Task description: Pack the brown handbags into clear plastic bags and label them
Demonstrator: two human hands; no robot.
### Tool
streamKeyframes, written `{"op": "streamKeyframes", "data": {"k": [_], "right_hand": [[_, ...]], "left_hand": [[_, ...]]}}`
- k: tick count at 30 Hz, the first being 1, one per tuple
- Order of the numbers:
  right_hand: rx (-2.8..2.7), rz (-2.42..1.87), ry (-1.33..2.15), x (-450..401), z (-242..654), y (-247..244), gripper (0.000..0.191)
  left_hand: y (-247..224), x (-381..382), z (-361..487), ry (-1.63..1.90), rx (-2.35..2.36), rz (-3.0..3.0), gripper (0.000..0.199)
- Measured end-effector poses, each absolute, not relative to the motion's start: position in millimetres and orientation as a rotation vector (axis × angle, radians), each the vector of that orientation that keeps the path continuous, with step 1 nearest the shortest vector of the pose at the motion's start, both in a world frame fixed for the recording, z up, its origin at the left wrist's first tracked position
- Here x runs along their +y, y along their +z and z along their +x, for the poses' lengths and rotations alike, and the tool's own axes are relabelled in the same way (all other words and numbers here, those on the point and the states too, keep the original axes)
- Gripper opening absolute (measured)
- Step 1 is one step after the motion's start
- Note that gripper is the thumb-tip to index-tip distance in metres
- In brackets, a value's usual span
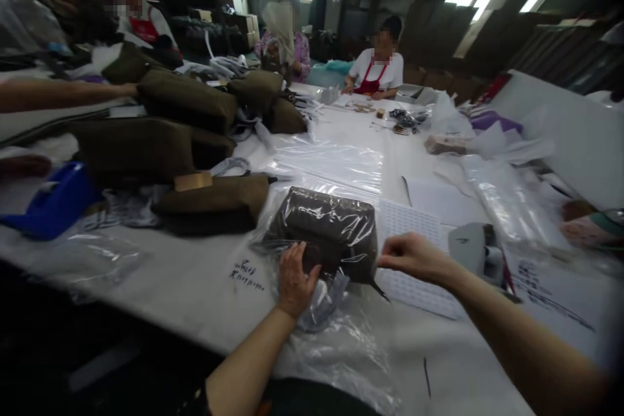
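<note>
A dark brown bag [336,224] lies inside a clear plastic bag [341,344] on the white table. My left hand [295,279] rests on the near left side of the wrapped bag, its fingers spread on the plastic. At the bag's right edge is my right hand [404,257], with its fingers curled together in a pinch; whatever they hold is too small to make out. Beneath that hand lies a sheet of printed labels [419,283]. A grey looped strap shows through the plastic near my left wrist.
Several olive-brown bags [190,101] are piled on the left, where another person's arm [63,94] reaches in. A blue tape dispenser [61,201] stands near the left edge. Flat plastic bags [331,166] lie beyond. A grey-white device [470,247] is at right. People sit across the table.
</note>
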State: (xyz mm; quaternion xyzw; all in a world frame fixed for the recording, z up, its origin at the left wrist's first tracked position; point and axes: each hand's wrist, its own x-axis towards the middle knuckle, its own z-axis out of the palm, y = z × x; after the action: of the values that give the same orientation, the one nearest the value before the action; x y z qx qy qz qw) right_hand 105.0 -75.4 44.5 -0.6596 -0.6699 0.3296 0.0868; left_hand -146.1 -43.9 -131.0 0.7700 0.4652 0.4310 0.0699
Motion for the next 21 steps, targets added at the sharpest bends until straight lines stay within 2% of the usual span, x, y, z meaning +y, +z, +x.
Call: {"op": "streamKeyframes", "data": {"k": [3, 6, 11, 14, 16, 17, 19, 21], "right_hand": [[-2.684, -1.724, 0.739, -13, 3, 47, 0.024], [-2.843, -1.816, 0.476, 25, -49, 28, 0.023], [-2.697, -2.128, 0.136, 52, -8, 28, 0.041], [-2.511, -2.229, -0.111, 25, 59, 37, 0.038], [-2.514, -1.977, -0.331, -19, 100, 29, 0.036], [-2.580, -1.734, -0.419, -47, 115, 19, 0.042], [-2.760, -1.285, -0.474, -105, 132, -10, 0.056], [-2.880, -0.966, -0.466, -152, 132, -43, 0.056]], "left_hand": [[-131, -47, -148, 1.336, 1.369, 2.211, 0.065], [-128, -50, -151, 1.392, 1.346, 2.098, 0.069], [-125, -54, -155, 1.244, 1.327, 2.198, 0.039], [-125, -42, -152, 1.139, 1.280, 2.376, 0.034], [-121, -26, -149, 1.098, 1.225, 2.445, 0.034], [-117, -18, -149, 1.083, 1.188, 2.469, 0.033], [-104, -9, -152, 1.084, 1.145, 2.489, 0.033], [-91, -17, -165, 1.106, 1.124, 2.477, 0.033]]}}
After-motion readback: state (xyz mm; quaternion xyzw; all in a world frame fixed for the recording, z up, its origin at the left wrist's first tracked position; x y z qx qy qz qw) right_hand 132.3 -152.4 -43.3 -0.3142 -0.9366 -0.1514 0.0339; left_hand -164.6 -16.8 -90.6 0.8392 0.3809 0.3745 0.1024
